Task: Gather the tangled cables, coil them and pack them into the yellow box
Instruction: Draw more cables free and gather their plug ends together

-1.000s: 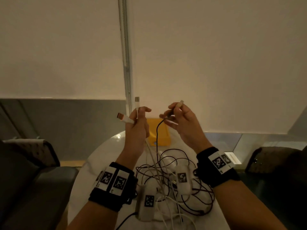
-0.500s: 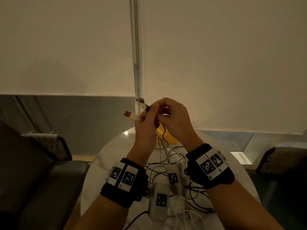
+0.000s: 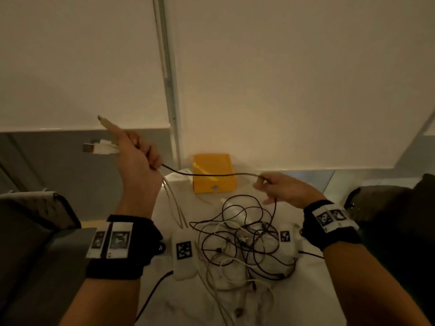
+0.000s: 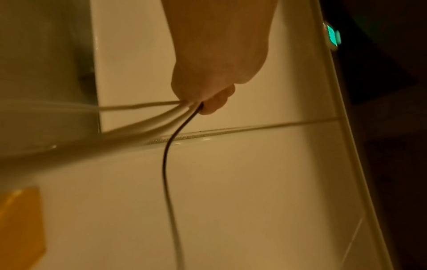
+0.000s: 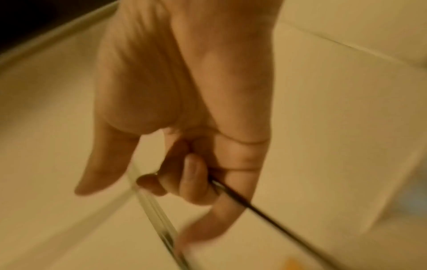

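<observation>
My left hand point(image 3: 138, 156) is raised at the left and grips a bundle of cable ends: white plugs point(image 3: 98, 148) stick out past the fingers, and white strands point(image 4: 138, 117) hang from the fist. A black cable point(image 3: 211, 174) runs from that fist across to my right hand point(image 3: 277, 189), which pinches it low at the right, in front of the yellow box point(image 3: 213, 172). The right wrist view shows the black cable point(image 5: 265, 210) passing between curled fingers. A tangle of black and white cables point(image 3: 242, 241) lies on the white table point(image 3: 183, 300) below both hands.
The yellow box stands at the table's far edge against the wall. Two white tagged devices point(image 3: 184, 251) lie on the table among the cables. Dark chairs point(image 3: 30, 231) flank the table left and right. A vertical blind rail point(image 3: 168, 74) runs up the wall.
The hands were together at the cable ends; now my right hand has slid right and down along the black cable, stretching it out. My left hand has shifted left with the plugs.
</observation>
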The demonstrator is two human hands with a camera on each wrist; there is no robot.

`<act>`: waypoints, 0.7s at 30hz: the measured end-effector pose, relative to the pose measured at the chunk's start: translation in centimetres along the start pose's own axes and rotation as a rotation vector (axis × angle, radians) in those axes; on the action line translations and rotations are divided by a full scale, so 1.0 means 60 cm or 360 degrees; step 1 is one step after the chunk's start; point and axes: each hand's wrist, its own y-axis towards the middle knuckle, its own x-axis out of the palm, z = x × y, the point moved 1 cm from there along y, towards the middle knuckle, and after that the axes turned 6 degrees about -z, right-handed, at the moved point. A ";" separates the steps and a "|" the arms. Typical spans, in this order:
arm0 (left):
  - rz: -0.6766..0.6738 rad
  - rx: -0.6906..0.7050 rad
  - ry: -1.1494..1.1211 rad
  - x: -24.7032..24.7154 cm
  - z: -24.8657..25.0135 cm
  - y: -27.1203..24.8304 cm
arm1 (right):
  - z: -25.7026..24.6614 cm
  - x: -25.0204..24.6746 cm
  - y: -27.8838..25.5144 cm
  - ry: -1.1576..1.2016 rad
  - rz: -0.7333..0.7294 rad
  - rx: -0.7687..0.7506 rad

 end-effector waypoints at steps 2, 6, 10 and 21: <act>-0.0023 0.0056 0.0138 0.005 -0.017 -0.006 | -0.051 -0.022 -0.019 0.0620 0.0142 -0.0330; -0.0506 0.0038 0.0457 0.045 -0.046 -0.015 | -0.168 -0.011 -0.049 -0.0183 0.0274 -0.0675; -0.0873 -0.0011 0.0880 0.088 -0.059 -0.036 | -0.253 0.018 -0.061 -0.0595 0.0358 -0.0859; -0.0124 0.0011 0.0024 0.048 -0.001 -0.002 | 0.058 -0.010 -0.173 -0.0365 0.0122 0.0500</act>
